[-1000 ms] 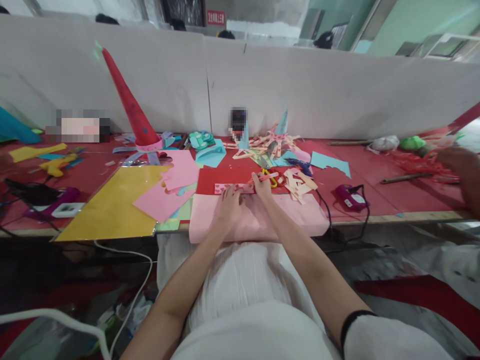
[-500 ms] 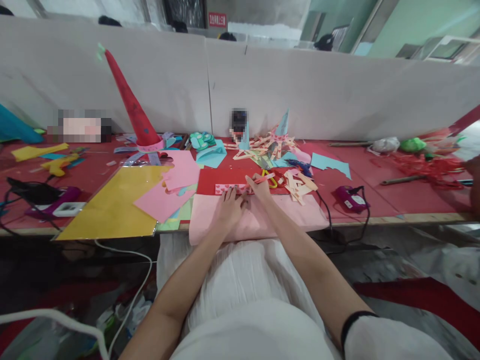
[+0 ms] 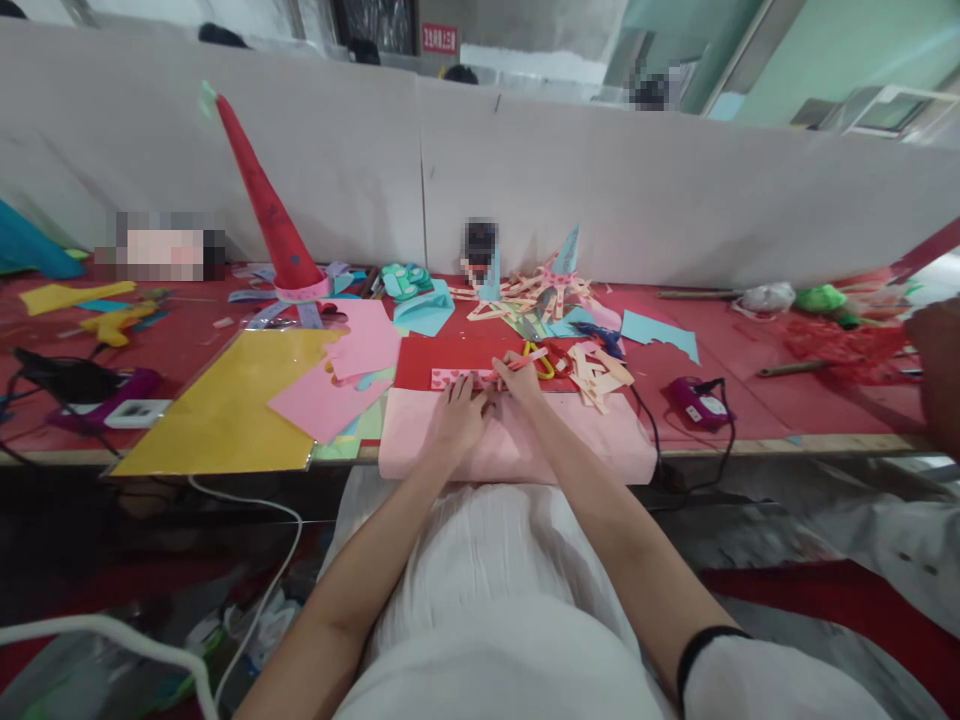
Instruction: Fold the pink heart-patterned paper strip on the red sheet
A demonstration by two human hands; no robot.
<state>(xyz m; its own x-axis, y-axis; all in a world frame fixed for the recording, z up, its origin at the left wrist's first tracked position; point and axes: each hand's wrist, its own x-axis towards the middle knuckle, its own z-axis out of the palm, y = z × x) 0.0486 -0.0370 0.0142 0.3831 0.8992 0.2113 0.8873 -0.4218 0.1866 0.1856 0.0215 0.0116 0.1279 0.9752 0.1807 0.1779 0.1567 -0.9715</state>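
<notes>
My left hand (image 3: 462, 412) lies with its fingers stretched out, pressing down on a pink strip with red hearts (image 3: 444, 379) that looks like a ruler. Beneath the strip is a red sheet (image 3: 420, 352), partly covered by a pale pink sheet (image 3: 409, 430) that hangs over the table edge. In my right hand (image 3: 520, 382) a slim pink pen (image 3: 537, 356) is pinched, slanting up to the right. Its tip is hidden by the fingers, close to the strip's right end. Scissors with yellow handles (image 3: 541, 366) lie just beyond my right hand.
Cut cream paper strips (image 3: 596, 375) lie right of my hands, and a purple box (image 3: 699, 403) with a black cable stands farther right. To the left are pink sheets (image 3: 330, 400), a yellow sheet (image 3: 232, 400) and a tall red cone (image 3: 270, 210). Another person's hand (image 3: 934, 370) shows at the right edge.
My hands stay almost in place, the left on the strip and the right around the pen. The pen's upper end has shifted slightly. At far right, the other person's hand has moved left into view.
</notes>
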